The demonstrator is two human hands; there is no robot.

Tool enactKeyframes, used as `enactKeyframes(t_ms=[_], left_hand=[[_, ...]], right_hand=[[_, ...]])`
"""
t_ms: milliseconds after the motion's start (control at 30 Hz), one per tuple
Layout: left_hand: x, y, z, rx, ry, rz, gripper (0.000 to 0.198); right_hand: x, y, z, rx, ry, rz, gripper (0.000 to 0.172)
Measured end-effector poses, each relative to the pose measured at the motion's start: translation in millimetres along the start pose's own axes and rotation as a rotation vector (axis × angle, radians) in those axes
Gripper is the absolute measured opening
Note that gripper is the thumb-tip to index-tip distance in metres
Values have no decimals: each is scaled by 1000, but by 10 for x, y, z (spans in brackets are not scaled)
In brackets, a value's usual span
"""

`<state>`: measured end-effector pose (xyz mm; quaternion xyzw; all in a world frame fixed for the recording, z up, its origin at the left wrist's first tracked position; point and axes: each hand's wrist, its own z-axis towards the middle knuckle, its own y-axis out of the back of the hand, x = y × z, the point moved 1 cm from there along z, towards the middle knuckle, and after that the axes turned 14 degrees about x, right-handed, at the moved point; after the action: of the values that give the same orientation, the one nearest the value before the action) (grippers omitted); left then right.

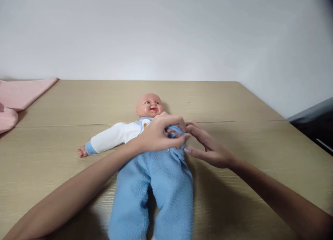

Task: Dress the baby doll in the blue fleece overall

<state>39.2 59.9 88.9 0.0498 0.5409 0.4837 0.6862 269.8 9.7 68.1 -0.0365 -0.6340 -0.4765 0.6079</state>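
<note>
"Doll: where does it lie?"

"On its back on the surface, legs toward the person. Pink cloth lies well apart, at the left edge of the view."

"And the fingers?"

"The left hand reaches across the chest, its fingers pinching a blue band. The right hand is just beside it, thumb and fingers parted. I can't tell whether its tips touch anything."

"How far along does it look?"

"Partway, I'd judge. Blue trousers cover both legs, and the white sleeve on the person's left runs down to its cuff, the doll's fist sticking out. That side looks settled."

"And what is left?"

"The other side, seemingly. The band is looped up in the fingers, not lying flat, so that spot looks unfinished. The arm there is mostly hidden behind the hands, so I can't tell whether it is sleeved."
</note>
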Motion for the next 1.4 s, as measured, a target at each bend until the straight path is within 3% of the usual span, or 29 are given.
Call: enactKeyframes(t_ms=[100, 167, 333, 400, 500, 600, 800, 967, 1133, 1400], left_hand=[[33, 21, 56, 50, 165, -231, 32], [51, 31, 79, 72, 221, -268, 34], [64, 72, 64, 199, 256, -121, 37], [75, 95, 43, 240, 247, 19, 36], [106, 102, 16, 264, 230, 236, 27], [143, 66, 2, 260, 242, 297, 18], [192, -24, -12, 191, 317, 376, 14], [174, -65, 11, 154, 335, 308, 13], [143, -33, 16, 44, 396, 167, 19], [209, 38, 1, -3, 425, 116, 10]], right_hand=[[-3, -192, -23, -119, -31, 147, 11], [-22, -307, -10, -189, -79, 305, 19], [-108, -399, 11, -356, -206, 931, 16], [-169, -403, 0, -425, -234, 1066, 20], [-295, -442, -11, -486, -349, 980, 29], [-400, -500, 9, -514, -436, 833, 34], [-476, -474, 117, -613, -453, 721, 23], [-638, -354, 336, -502, -467, 755, 22], [-751, -242, 540, -419, -437, 715, 23], [-781, -157, 522, -373, -390, 631, 18]])
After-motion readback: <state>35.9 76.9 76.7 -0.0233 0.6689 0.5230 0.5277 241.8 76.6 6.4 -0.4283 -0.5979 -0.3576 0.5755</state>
